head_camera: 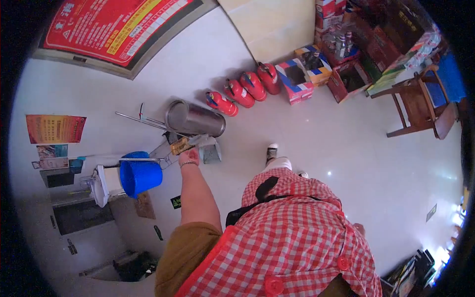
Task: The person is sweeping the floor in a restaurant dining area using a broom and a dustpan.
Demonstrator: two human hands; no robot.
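My left arm reaches forward, and my left hand (189, 156) holds a small yellow-brown packet (180, 146) that hides part of the fingers. Close by the hand are a translucent grey dustpan (210, 152) and a metal cylindrical bin (196, 118), with thin metal poles (141, 119) beside it. Left of the hand is a blue plastic bucket (141, 174). Only a bit of my right hand (359, 228) shows past the edge of the red-and-white checked apron (289, 230); its fingers cannot be made out.
Several red fire extinguishers (252, 86) line the wall beside open cartons (297, 80). A wooden chair (415, 100) stands at the right. A white washbasin (99, 185) is at the left. Red notice board (111, 29) hangs on the wall. Dark items (412, 271) lie at lower right.
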